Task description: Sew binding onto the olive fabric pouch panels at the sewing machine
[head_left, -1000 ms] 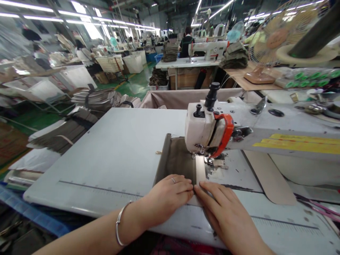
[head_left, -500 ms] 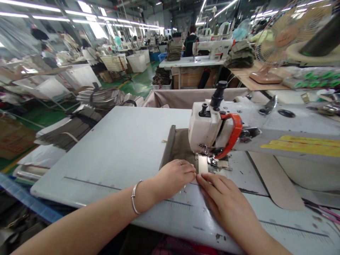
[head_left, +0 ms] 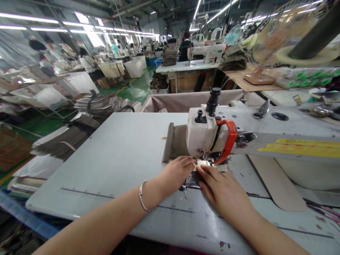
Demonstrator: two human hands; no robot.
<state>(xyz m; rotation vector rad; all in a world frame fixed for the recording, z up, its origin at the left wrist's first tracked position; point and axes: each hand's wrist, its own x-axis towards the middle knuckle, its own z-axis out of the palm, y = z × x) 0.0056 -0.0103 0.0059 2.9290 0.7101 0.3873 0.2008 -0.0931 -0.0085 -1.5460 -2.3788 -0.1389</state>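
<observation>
A brown-olive fabric piece (head_left: 181, 140) with a raised folded left edge lies under the head of a white sewing machine (head_left: 200, 131) with an orange guard. My left hand (head_left: 176, 173), a silver bangle on its wrist, has its fingers bent and pressed together on the fabric's near edge, left of the presser foot. My right hand (head_left: 228, 189) lies fairly flat to the right, fingers stretched forward. Its fingertips touch a small pale strip (head_left: 203, 163) at the foot. The two hands' fingertips nearly meet. The needle point is hidden.
The white sewing table (head_left: 127, 148) carries printed rulers. A beige flat panel (head_left: 278, 184) and scissors (head_left: 322, 210) lie right. Stacked fabric pieces (head_left: 77, 136) stand left of the table. Beyond are a cloth-lined bin (head_left: 186, 101), a fan (head_left: 271, 42) and a person (head_left: 185, 47).
Both hands have moved slightly away from me, toward the machine, with the fabric fed further under the foot. Less of the pale strip shows, and the metal plate in front is uncovered.
</observation>
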